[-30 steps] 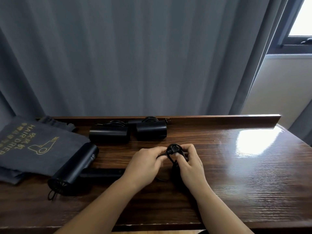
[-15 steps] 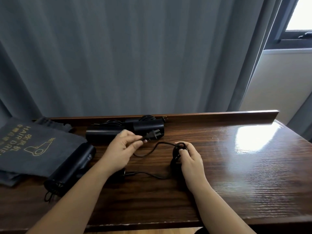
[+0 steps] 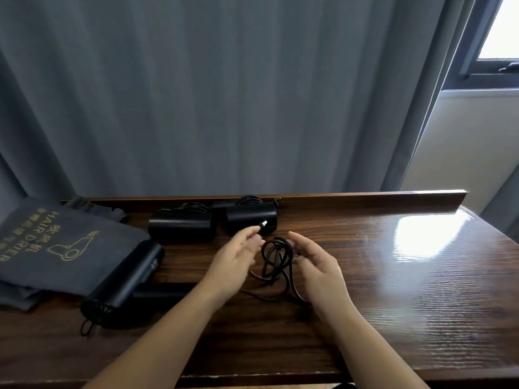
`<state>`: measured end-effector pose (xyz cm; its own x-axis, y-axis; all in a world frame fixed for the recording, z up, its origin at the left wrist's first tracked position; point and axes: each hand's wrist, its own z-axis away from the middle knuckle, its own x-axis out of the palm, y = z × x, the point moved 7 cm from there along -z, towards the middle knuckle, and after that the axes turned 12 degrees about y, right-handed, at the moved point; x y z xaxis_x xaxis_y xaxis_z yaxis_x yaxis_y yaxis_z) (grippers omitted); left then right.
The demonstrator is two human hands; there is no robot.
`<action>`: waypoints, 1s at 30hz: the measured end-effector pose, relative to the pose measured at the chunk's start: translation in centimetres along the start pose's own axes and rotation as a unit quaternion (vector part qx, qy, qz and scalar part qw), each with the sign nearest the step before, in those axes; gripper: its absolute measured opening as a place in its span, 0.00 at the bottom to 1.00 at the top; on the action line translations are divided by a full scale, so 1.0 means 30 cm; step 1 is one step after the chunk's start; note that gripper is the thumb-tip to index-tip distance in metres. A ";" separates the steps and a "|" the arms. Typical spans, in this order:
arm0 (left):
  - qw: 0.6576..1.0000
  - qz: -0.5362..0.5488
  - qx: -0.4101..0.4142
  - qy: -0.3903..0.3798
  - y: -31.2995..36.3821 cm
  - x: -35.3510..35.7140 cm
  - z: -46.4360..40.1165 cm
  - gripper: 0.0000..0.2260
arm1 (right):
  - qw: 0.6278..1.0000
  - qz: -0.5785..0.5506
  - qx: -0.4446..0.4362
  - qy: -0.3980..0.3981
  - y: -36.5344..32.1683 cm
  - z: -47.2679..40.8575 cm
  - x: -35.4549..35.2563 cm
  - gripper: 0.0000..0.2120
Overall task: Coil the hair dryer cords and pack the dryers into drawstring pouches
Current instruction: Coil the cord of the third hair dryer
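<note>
here, hands (image 3: 276, 259) flanking cord (image 3: 276, 256), loosely looped

pouches (image 3: 53, 248) left on table (image 3: 393, 290) | 1 dryer (image 3: 123, 276) beside them | 2 dryers (image 3: 213, 224) behind | cord (image 3: 276, 259) probably between hands

Worktop (image 3: 365, 276): dark brown wood, strong streaked grain, glossy, with a white patch of window glare at the right. Nearest hair dryer (image 3: 123, 279): matte black all over, small pale logo on the barrel. Two more hair dryers at the back (image 3: 179, 227) (image 3: 251, 220): black. Cord (image 3: 276, 259): black, plug tip (image 3: 263, 223) catching pale light. Drawstring pouch (image 3: 56, 248): dark slate grey, gold lettering "HAIR DRIER", gold characters, gold outline of a dryer. Curtain (image 3: 224, 94): plain blue-grey, vertical folds. Wall under the window (image 3: 463, 141): cream.
</note>
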<state>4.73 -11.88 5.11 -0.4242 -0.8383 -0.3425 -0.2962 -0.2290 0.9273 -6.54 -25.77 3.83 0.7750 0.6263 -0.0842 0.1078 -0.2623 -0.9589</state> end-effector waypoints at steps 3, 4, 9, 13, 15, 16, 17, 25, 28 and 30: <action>0.996 -0.044 0.055 -0.053 0.016 0.053 0.051 0.23 | 0.999 0.050 -0.022 0.002 0.013 -0.009 -0.008 0.22; 0.996 -0.047 0.057 -0.045 0.018 0.054 0.054 0.19 | 0.998 0.053 -0.031 0.008 0.005 -0.013 -0.016 0.20; 0.999 0.001 0.022 -0.034 0.036 0.035 0.064 0.13 | 0.988 0.102 -0.113 0.003 -0.057 -0.034 -0.051 0.23; 0.998 0.020 0.034 -0.051 0.058 0.032 0.064 0.15 | 0.939 0.210 -0.195 -0.190 -0.057 -0.003 0.024 0.34; 0.998 0.021 0.028 -0.058 0.056 0.032 0.057 0.15 | 0.930 0.228 -0.206 -0.203 -0.058 -0.007 0.030 0.31; 0.998 0.020 0.024 -0.062 0.055 0.035 0.059 0.16 | 0.929 0.233 -0.218 -0.185 -0.070 -0.014 0.024 0.28; 0.998 0.020 0.022 -0.060 0.052 0.036 0.060 0.16 | 0.932 0.234 -0.225 -0.161 -0.079 -0.025 0.013 0.24; 0.992 0.100 -0.063 0.032 0.008 0.001 0.030 0.09 | 0.978 0.143 -0.147 -0.035 -0.069 -0.060 -0.095 0.14; 0.984 0.134 -0.097 0.066 -0.009 -0.016 0.026 0.06 | 0.981 0.121 -0.142 -0.042 -0.080 -0.057 -0.119 0.14; 0.976 0.155 -0.128 0.088 -0.025 -0.024 0.026 0.05 | 0.979 0.121 -0.152 -0.061 -0.097 -0.054 -0.124 0.13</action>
<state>4.59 -10.72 4.54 -0.2996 -0.9536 -0.0296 0.0564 -0.0487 0.9972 -8.74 -28.51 7.39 0.7219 0.5979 -0.3484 0.1252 -0.6079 -0.7841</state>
